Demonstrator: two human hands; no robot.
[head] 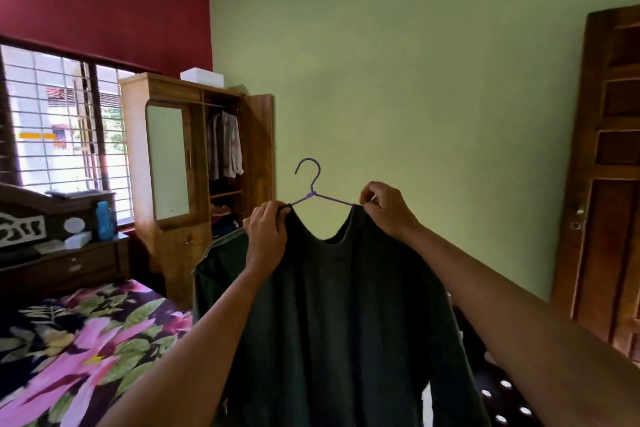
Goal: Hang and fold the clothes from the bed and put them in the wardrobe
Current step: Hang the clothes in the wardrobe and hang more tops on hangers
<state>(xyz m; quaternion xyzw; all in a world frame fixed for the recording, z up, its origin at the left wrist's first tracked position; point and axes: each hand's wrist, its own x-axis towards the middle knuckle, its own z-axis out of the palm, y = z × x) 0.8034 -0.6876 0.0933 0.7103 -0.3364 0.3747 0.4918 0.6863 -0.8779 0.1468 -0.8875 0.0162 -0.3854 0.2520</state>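
Purple hanger (312, 191): up in mid-air in front of the green wall (433, 97), hook free and pointing up, both wire ends tucked inside the shirt's neckline.
Dark green shirt (346, 305): off the bed, hung on the hanger and draping straight down between the two forearms. It sits right of the wardrobe and well short of it, and one sleeve spills out to the left.
Bed (86, 340): floral cover low on the left, its near side running in behind the shirt's left edge.
Wardrobe (258, 156): back in the corner, right-hand door swung open, that door's edge just left of the hanger's hook in this view. Pale clothes (225, 146) hang on the rail inside.
Open room: bare wall runs from the wardrobe door across to the wooden door (609, 236) at far right.
Left hand (268, 236): raised, arm stretched forward, fingers (277, 210) curled round the shirt's left shoulder at the hanger's end.
Right hand (384, 210): raised a touch higher, fingers (369, 194) pinching the shirt's right shoulder over the other end.
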